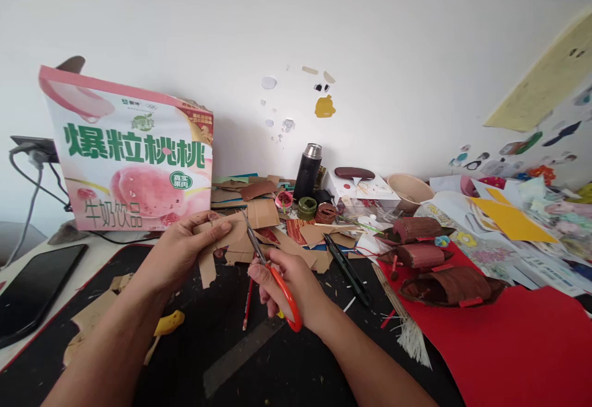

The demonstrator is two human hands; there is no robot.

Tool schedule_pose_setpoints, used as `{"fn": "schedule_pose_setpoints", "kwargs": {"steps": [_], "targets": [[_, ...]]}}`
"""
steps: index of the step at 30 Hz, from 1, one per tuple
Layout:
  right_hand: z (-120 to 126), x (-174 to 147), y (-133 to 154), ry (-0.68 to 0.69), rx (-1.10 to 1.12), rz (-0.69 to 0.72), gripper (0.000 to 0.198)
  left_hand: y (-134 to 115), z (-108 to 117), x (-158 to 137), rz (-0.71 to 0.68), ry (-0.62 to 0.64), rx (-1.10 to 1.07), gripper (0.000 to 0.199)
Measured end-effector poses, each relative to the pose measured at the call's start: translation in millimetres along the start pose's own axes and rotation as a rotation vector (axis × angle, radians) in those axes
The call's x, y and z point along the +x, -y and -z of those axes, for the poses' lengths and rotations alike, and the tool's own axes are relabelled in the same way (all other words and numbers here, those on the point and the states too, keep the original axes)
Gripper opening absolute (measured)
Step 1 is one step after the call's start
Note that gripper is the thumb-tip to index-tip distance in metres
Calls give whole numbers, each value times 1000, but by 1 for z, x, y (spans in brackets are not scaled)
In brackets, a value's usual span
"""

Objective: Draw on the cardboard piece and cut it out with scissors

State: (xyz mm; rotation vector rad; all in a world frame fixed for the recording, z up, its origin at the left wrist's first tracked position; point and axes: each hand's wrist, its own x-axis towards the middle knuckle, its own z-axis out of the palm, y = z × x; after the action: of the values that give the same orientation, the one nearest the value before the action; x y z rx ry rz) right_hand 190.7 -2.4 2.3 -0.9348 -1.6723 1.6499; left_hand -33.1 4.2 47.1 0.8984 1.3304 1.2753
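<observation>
My left hand (pixel 185 243) is closed on a piece of brown cardboard (pixel 235 228), thumb on top. In my right hand (pixel 289 280) is a pair of scissors (pixel 285 290) with orange handles. Its blades point up and away, and they lie at the right edge of the held cardboard; whether they bite into it I cannot tell. Just beyond are more cardboard scraps (pixel 263 214) in a loose pile. A red pencil (pixel 248 305) lies below the hands, and a dark utility knife (pixel 346 270) rests to the right of my right hand.
A pink and white drink carton (pixel 134 154) stands at the back left, near a black phone (pixel 39 290). Behind the scraps are a black thermos (pixel 308 171) and small open jars (pixel 306 208). Brown model boats (pixel 453 285) sit on red paper (pixel 518 345) at the right.
</observation>
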Motion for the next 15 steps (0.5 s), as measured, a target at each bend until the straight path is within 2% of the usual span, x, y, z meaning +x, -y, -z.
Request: {"fn": "schedule_pose_setpoints", "kwargs": {"steps": [15], "targets": [[1,0,2,-26,-26,-13,48,3,-3,0,33,6,-17,67]]}}
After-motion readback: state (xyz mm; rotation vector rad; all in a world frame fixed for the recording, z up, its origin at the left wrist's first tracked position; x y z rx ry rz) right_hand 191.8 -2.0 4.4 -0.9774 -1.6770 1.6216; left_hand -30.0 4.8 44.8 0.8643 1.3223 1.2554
